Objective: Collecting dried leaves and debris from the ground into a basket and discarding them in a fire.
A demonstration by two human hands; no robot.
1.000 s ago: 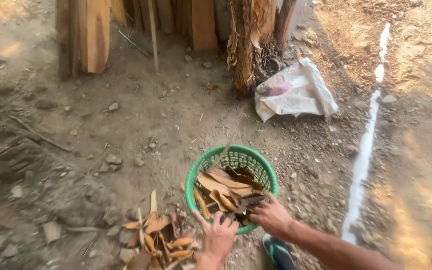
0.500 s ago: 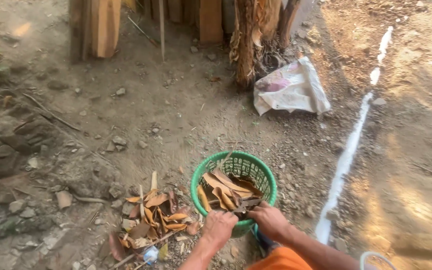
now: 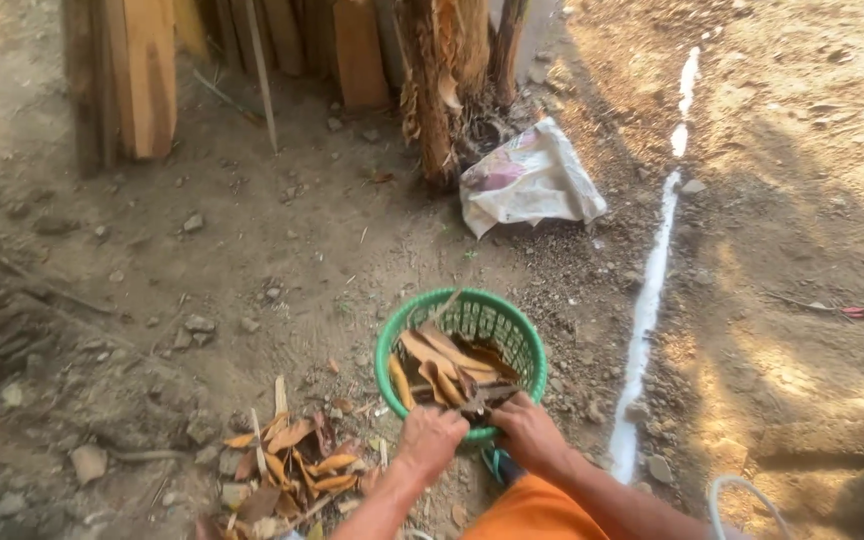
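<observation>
Both hands, left hand and right hand, have their fingers clenched on the near rim of the green basket, which sits on the dirt ground full of dry brown leaves; gripping to lift seems the step in hand, needing a level pull. Left of the fingers lies a loose leaf pile; beyond them, stones, a crumpled sack and a white pipe.

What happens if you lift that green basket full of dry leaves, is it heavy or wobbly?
The round green plastic mesh basket probably lifts lightly, since it holds only curled brown dry leaves. Its thin lattice wall may flex a little. Leaves piled near the rim could spill if it tips.
</observation>
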